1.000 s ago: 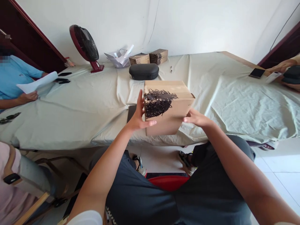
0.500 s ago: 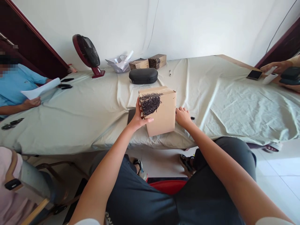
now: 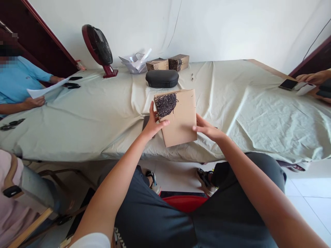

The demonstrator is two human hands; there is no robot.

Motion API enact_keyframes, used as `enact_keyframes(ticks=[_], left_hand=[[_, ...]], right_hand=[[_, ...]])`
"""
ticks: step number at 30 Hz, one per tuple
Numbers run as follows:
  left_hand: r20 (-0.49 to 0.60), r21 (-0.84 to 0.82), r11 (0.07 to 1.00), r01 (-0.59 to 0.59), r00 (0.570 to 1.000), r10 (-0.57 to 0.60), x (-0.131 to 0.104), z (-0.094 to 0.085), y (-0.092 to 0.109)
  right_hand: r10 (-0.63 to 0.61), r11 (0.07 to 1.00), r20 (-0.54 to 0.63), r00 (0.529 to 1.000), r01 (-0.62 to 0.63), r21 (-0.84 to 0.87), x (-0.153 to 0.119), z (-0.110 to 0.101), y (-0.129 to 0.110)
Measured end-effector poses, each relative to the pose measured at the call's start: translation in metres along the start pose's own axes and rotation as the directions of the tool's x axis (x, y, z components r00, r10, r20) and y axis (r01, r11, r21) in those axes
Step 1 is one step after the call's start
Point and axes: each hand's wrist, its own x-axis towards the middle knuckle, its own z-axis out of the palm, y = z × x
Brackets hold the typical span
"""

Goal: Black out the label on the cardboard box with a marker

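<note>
A brown cardboard box (image 3: 181, 119) is held tilted over the near edge of the table, one broad face towards me. Dense black scribble (image 3: 166, 105) covers its upper left corner. My left hand (image 3: 153, 126) grips the box's left side, thumb on the front face and fingers around the edge. On the right side, my right hand (image 3: 207, 129) has its thumb on the front edge and its fingers behind, partly hidden. A dark flat object (image 3: 145, 121) lies partly hidden behind my left hand and the box.
A black oblong case (image 3: 162, 79), two scribbled cardboard boxes (image 3: 179, 62), a plastic bag (image 3: 133, 63) and a red fan (image 3: 99, 48) stand along the back of the cloth-covered table (image 3: 90, 117). A pen (image 3: 192, 76) lies right of the case. People sit at the left and right ends.
My right hand has shifted from beside the box to grip its right edge. The box has tipped so its front face turns more towards me. The view has shifted slightly.
</note>
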Motion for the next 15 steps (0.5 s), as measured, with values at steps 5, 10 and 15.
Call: enact_keyframes(ticks=[5, 10, 15], left_hand=[[0.165, 0.107, 0.992, -0.061, 0.985, 0.042, -0.003, -0.004, 0.002], [0.192, 0.167, 0.985, -0.046, 0.981, 0.013, -0.005, -0.014, 0.008], [0.187, 0.185, 0.982, -0.026, 0.982, -0.010, -0.006, -0.016, 0.012]], right_hand=[[0.041, 0.971, 0.064, 0.997, -0.055, 0.233, -0.006, 0.026, -0.004], [0.056, 0.973, 0.060, 0.997, -0.068, 0.221, -0.001, 0.031, -0.005], [0.069, 0.977, 0.067, 0.995, -0.082, 0.199, -0.004, 0.028, -0.008]])
